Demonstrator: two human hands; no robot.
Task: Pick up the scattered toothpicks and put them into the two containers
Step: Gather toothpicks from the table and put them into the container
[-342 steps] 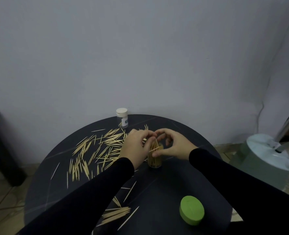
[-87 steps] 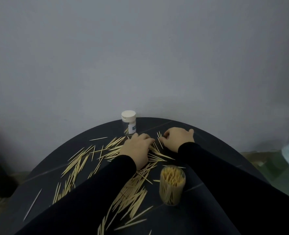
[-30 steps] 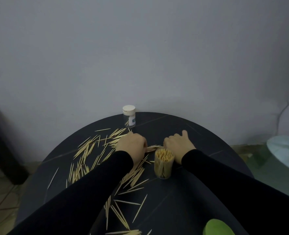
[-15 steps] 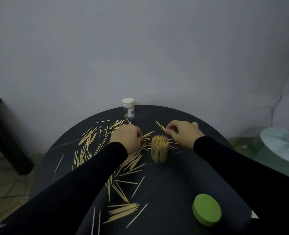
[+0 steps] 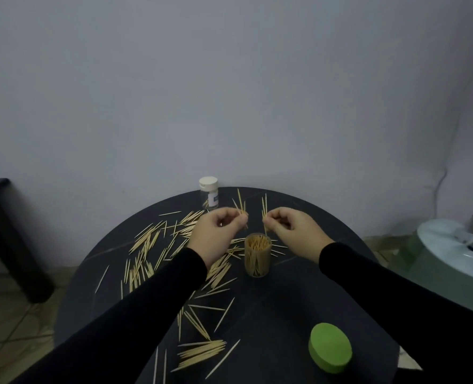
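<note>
Two hands (image 5: pixel 216 234) (image 5: pixel 293 228) pinching toothpicks (image 5: pixel 240 206)

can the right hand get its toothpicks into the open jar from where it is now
Probably yes. The right hand pinches a few toothpicks just above and behind the open clear jar, whose mouth is uncovered. The left hand is off to the side.
</note>
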